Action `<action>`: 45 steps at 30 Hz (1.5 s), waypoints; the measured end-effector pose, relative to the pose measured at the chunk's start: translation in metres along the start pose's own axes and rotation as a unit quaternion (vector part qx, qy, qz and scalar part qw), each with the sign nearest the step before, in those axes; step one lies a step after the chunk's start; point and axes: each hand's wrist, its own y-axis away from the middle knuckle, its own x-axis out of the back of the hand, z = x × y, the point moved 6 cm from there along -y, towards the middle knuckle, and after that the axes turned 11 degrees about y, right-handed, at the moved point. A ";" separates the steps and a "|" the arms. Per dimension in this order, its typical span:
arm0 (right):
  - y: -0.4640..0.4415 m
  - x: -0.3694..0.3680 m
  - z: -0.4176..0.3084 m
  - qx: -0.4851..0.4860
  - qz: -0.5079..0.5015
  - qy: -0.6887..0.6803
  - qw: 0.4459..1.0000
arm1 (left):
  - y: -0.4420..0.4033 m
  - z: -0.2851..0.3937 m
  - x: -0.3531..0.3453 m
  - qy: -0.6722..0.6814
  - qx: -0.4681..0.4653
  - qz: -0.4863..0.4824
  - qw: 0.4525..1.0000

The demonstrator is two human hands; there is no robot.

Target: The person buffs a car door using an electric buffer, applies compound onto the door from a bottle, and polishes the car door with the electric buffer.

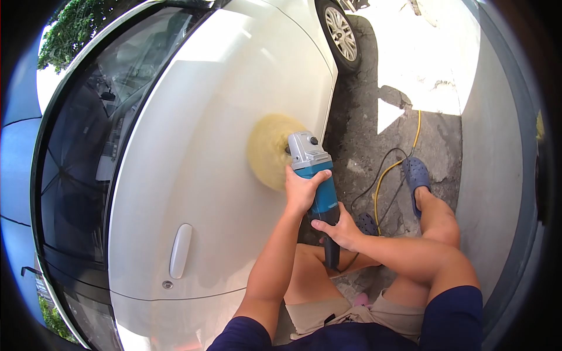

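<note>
A teal and silver electric polisher [323,190] is in both my hands, its head up near the car's white door [205,146]. Its round yellow pad [270,153] lies against the door panel and looks blurred. My left hand [301,190] wraps round the body just behind the silver head, thumb across the top. Lower down, my right hand [342,229] is closed round the black rear part of the polisher. Some of its fingers are hidden behind the tool.
A door handle [181,251] sticks out at lower left, beside the dark window [76,175]. The front wheel [341,34] is at the top. On the concrete, a yellow cord [383,172] runs past my clog [416,175]. A grey wall [497,158] stands at right.
</note>
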 end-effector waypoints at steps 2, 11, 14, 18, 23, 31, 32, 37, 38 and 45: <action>0.001 0.002 0.016 -0.007 0.012 -0.013 1.000 | 0.000 -0.018 -0.006 0.023 0.012 -0.017 1.000; 0.034 -0.029 -0.018 0.016 0.001 0.063 0.998 | 0.028 0.021 0.025 0.061 0.013 -0.013 0.998; 0.033 -0.044 -0.035 0.123 -0.010 0.157 0.980 | 0.047 0.057 0.055 0.076 -0.038 0.009 0.996; 0.036 -0.060 -0.068 0.153 -0.068 0.172 0.971 | 0.066 0.093 0.085 0.094 -0.083 0.043 0.991; 0.037 -0.061 -0.069 0.158 -0.082 0.189 0.966 | 0.078 0.100 0.086 0.119 -0.092 0.049 0.987; 0.041 -0.032 -0.037 0.127 -0.065 0.193 0.971 | 0.073 0.052 0.061 0.120 -0.064 0.038 0.990; 0.040 -0.026 -0.030 0.118 -0.059 0.201 0.971 | 0.071 0.041 0.056 0.113 -0.061 0.040 0.991; 0.034 -0.002 0.006 0.101 -0.031 0.225 0.969 | 0.070 0.006 0.034 0.105 -0.039 0.033 0.993; 0.033 0.001 0.014 0.094 -0.030 0.235 0.967 | 0.070 -0.005 0.032 0.104 -0.042 0.031 0.993; 0.052 0.003 0.061 0.063 0.020 0.266 0.962 | 0.091 -0.053 0.021 0.117 -0.008 0.026 0.993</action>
